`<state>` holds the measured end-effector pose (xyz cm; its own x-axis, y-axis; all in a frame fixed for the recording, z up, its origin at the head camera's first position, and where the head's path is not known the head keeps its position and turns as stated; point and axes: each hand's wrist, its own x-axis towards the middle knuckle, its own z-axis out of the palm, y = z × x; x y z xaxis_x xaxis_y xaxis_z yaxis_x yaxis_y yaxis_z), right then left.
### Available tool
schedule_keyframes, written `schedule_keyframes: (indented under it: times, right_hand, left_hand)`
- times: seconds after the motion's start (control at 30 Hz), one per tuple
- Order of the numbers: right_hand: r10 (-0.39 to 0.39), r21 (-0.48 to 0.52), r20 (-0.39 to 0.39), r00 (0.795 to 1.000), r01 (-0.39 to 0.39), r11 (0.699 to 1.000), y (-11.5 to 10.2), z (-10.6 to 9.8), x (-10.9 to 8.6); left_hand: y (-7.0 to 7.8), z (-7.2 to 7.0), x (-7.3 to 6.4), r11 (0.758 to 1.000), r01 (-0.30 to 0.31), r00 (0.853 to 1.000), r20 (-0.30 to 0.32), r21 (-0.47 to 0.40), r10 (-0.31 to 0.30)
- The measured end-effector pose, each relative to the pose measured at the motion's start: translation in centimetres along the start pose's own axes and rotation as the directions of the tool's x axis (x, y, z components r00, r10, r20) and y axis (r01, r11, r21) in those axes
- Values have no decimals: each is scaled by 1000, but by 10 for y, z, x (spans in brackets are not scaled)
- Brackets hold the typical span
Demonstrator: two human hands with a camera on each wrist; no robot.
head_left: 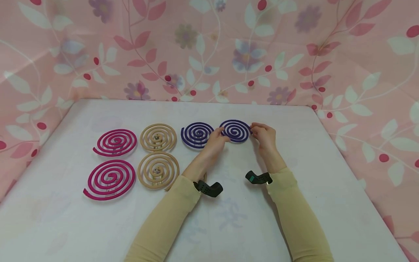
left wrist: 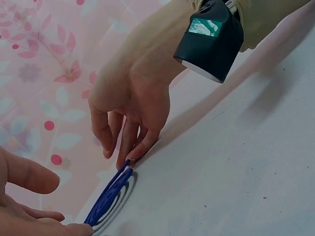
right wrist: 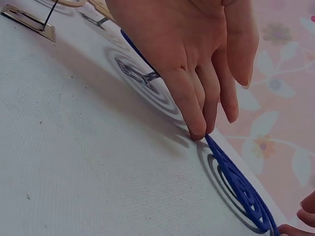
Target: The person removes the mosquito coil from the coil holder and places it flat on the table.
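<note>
One dark blue coil [head_left: 234, 131] is toward the back of the table [head_left: 327, 203], each grip narrow on it: the left hand [head_left: 215, 141] pinches its left edge, the right hand [head_left: 266, 137] its right. Another blue spiral [head_left: 198, 133] stands just beside it.

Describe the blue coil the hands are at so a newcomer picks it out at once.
On the white table, look toward the far side, where the left hand and right hand face each other. Between them is a dark blue spiral. It is the rightmost coil; the other blue coil sits just to its left, not between the hands.
</note>
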<state>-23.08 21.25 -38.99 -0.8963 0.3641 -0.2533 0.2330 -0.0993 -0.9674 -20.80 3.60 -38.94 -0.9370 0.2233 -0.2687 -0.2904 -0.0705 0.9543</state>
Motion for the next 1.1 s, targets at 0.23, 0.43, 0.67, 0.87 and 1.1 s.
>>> schedule_keyframes:
  times: [0.23, 0.43, 0.67, 0.87, 1.1]
  right_hand:
    - [-14, -22, 7, 1000, 14, 1000, -1, -2, 0]
    - [-30, -38, 20, 999, 30, 999, -4, -3, -3]
    - [-165, -6, 40, 986, 165, 986, -37, 0, -28]
    - [-281, 52, 85, 956, 278, 959, -67, 5, -64]
    - [-375, 10, 189, 908, 380, 925, -81, 17, -90]
  left_hand:
    - [2, 1, 0, 999, 18, 1000, 1, 26, -18]
    - [10, -3, -6, 997, 2, 997, 71, 83, -8]
    - [48, -26, -34, 960, -183, 974, 173, 210, 147]
    - [62, -55, -60, 918, -278, 957, 164, 285, 239]
    - [66, -100, -77, 873, -336, 940, 74, 355, 332]
